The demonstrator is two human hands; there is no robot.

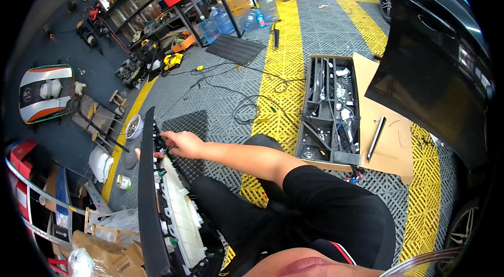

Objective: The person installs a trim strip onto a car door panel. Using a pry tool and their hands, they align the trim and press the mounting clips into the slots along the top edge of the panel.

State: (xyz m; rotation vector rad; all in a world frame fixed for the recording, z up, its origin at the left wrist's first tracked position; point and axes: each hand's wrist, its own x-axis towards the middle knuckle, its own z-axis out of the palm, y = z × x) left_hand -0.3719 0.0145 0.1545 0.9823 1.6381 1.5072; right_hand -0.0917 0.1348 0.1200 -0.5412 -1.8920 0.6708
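A long car door trim panel (152, 224) stands on edge in front of me, its black outer face to the left. White plastic backing (181, 211) and clips show on its inner side. My right hand (185, 145) reaches across to the panel's inner side near the far end. Its fingers are bent and closed against the parts there; what they pinch is too small to make out. My left hand (157, 155) is mostly hidden by the panel. Bits of it show on both sides, gripping the panel just below my right hand.
An open box (331, 163) of trim parts lies right, beside flattened cardboard (394, 146) with a dark strip on it. A car door (430, 67) hangs open beyond. Black cables (247, 109) cross the floor. A white bucket (135, 127) and a can (123, 182) stand left.
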